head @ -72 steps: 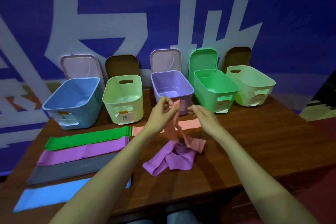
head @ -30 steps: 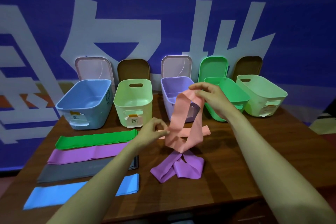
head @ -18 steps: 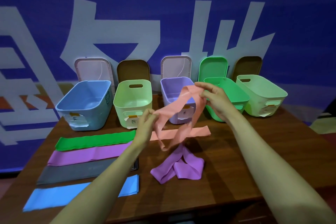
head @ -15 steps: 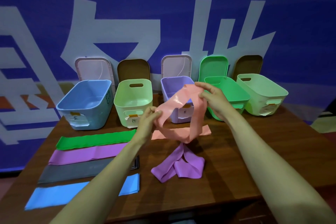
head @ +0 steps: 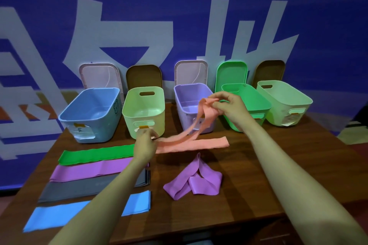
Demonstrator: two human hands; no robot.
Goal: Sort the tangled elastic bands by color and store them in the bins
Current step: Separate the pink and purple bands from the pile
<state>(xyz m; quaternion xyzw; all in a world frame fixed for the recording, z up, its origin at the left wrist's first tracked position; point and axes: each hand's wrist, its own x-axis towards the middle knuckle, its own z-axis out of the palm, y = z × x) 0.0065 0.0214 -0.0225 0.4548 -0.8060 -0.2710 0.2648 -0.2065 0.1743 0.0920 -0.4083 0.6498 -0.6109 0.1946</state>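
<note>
1. Held item. Your right hand [head: 229, 109] pinches the upper end of a pink band [head: 200, 123] between thumb and curled fingers, raised in front of the purple bin [head: 191, 95]. Your left hand [head: 144, 145] grips the lower end, low over the table [head: 258, 175] in front of the pale green bin [head: 144, 113]; its fingertips are hidden behind its back. The band hangs as two strands, long axis slanting from upper right down to lower left, slack in the middle.

2. Second pink band [head: 209, 143]. Flat on the table just under the held one, long axis left to right, left end hidden by your left hand.

3. Tangled purple band [head: 196, 181]. Folded over itself, nearer you, between your forearms and apart from both hands.

4. Flat bands, left side, far to near: green band [head: 95, 154], purple band [head: 89, 170], grey band [head: 79, 187], blue band [head: 59, 217]. All lie lengthwise left to right, partly crossed by your left forearm.

5. Bins, back row, left to right: blue bin [head: 89, 117], pale green, purple, green bin [head: 253, 101], cream bin [head: 286, 101]. Lids lean on the wall behind. Front labels carry orange tape; the writing is too small to read. The blue bin bears a small bear face.

6. Wall: blue, with large white characters, cut off.
</note>
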